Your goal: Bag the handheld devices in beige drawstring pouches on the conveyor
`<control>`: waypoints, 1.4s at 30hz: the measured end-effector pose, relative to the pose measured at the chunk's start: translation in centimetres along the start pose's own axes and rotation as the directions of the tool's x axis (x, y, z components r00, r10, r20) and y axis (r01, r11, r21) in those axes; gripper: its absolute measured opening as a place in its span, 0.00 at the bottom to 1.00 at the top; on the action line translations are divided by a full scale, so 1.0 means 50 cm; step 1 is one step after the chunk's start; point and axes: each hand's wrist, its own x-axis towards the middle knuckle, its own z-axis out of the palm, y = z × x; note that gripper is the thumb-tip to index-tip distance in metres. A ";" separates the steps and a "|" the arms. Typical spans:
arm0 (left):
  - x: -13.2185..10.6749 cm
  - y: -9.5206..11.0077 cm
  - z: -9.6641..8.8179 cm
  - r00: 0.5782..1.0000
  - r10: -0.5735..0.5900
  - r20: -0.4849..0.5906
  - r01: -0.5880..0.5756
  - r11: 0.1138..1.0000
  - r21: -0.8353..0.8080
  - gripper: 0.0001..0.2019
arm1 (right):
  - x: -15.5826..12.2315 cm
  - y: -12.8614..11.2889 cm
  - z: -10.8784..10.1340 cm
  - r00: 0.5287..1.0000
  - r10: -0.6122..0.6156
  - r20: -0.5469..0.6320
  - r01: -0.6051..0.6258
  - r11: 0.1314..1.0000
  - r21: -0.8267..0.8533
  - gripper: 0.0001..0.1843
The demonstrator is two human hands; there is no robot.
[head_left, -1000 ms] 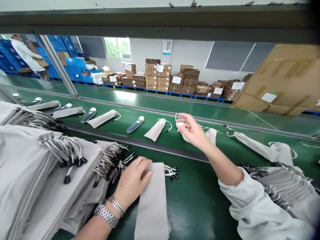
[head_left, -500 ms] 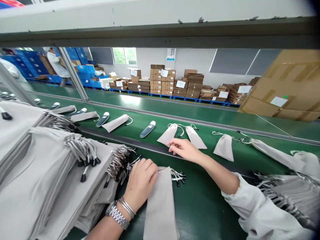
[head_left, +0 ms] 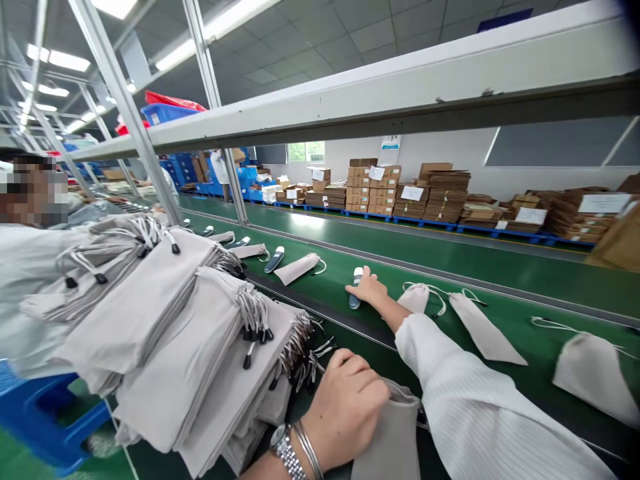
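Note:
My right hand [head_left: 371, 289] reaches over the green conveyor belt [head_left: 325, 297], fingers and thumb around a slim blue device with a white end [head_left: 355, 301], which still lies on the belt. My left hand [head_left: 347, 408] is closed on the upper edge of a light grey drawstring pouch [head_left: 393, 443], whose mouth looks slightly parted. Its fingertips are partly hidden. To the left of this hand are piled stacks of flat grey pouches [head_left: 185, 360], with white cords and black cord ends.
Along the belt lie filled pouches [head_left: 483, 327] and another blue-and-white device [head_left: 275, 259]. A metal post [head_left: 234, 187] and overhead beam [head_left: 350, 113] frame the line. A person [head_left: 30, 280] is at the left, near a blue stool [head_left: 55, 413]. Cartons [head_left: 373, 190] line the wall.
The view has swung left. My right hand has moved from beside a filled pouch to the blue-and-white device. My left hand has gripped the pouch top, which now looks parted.

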 end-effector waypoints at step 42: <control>0.014 0.005 0.002 0.911 -0.394 0.125 0.401 0.915 -0.042 0.17 | -0.378 0.129 -0.356 0.673 -0.521 -0.525 0.668 0.124 0.734 0.04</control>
